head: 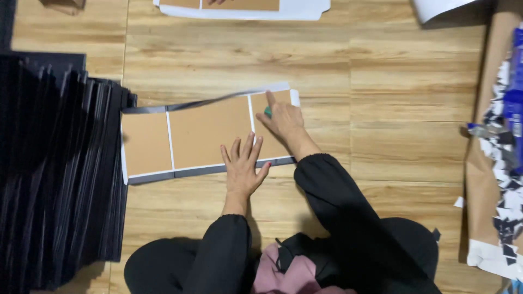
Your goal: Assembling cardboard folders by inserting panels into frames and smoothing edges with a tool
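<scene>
A flat cover sheet (207, 130) with three brown board panels and white-and-dark paper borders lies on the wooden floor (381, 109). My left hand (242, 166) rests flat on its near edge, fingers spread. My right hand (283, 117) presses on the right panel near the far corner, closed around a small green tool (268, 112), index finger pointing along the edge. The far paper flap is lifted along the top edge.
A tall stack of dark finished covers (54, 163) stands at the left. Another brown-panelled sheet (239, 6) lies at the top. Brown paper with white and dark paper scraps (498, 163) runs along the right edge.
</scene>
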